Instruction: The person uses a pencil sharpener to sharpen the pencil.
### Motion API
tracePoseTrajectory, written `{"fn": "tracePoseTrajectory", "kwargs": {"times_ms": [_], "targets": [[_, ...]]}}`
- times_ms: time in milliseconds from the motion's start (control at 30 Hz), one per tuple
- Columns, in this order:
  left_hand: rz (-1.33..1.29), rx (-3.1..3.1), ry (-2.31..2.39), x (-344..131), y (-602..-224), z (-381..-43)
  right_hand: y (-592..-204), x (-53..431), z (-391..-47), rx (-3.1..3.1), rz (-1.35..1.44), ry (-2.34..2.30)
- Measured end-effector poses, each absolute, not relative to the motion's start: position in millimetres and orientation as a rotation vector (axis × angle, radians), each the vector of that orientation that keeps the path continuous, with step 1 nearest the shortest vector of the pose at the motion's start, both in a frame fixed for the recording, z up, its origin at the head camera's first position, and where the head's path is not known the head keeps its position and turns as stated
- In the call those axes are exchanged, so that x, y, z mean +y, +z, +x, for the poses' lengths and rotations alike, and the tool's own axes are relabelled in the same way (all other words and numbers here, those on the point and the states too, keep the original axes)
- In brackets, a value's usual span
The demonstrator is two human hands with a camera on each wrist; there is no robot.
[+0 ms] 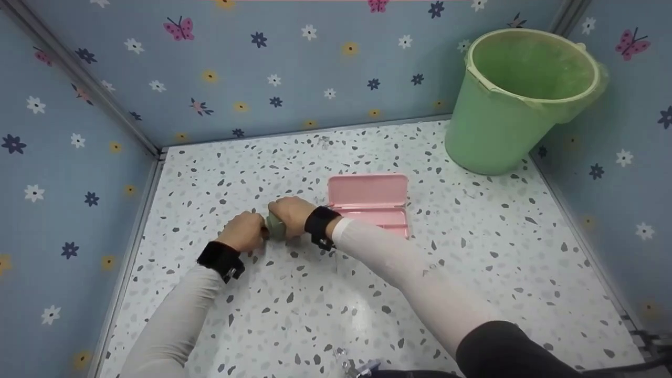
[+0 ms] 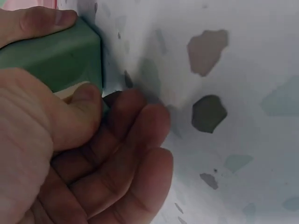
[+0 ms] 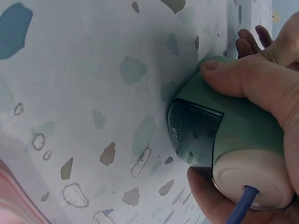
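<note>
My right hand [image 1: 293,214] grips a green pencil sharpener [image 3: 252,123] against the speckled tabletop. Its thumb lies along the top and fingers reach underneath. A blue pencil [image 3: 242,205] sticks out of the sharpener's round cream end. On its side is a dark see-through panel [image 3: 194,133]. At the opposite end, my left hand [image 1: 243,231] pinches a small part between thumb and curled forefinger. That part is mostly hidden, with only a cream strip [image 2: 70,90] showing by the thumb. Beside my right wrist lies an open pink pencil case [image 1: 367,190], partly covered by the forearm.
A green bin [image 1: 493,121] stands in the back right corner. Patterned blue walls [image 1: 294,68] enclose the speckled tabletop [image 1: 220,173] at the back and sides. A small clear and purplish object [image 1: 359,367], its kind unclear, sits at the near edge.
</note>
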State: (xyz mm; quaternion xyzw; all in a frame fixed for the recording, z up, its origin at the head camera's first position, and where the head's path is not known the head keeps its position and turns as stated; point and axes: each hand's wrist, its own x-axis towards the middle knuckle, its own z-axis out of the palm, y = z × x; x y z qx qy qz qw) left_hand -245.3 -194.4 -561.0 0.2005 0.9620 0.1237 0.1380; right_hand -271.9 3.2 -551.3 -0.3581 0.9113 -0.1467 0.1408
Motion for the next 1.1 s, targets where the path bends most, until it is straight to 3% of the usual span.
{"fn": "tracePoseTrajectory", "kwargs": {"times_ms": [433, 600, 1100], "targets": [[0.636, 2.88, 0.343, -202.2, -582.2, -261.2, -553.0, 5.2, -266.7, 2.624, -1.067, -0.377], [0.57, 2.934, 0.334, -194.4, -555.7, -258.7, -552.0, 4.9, -268.0, 2.61, -1.033, -0.409], [0.762, 2.871, 0.272, -194.5, -503.4, -256.4, -553.7, 2.5, -274.9, 2.639, -0.982, -0.452]]}}
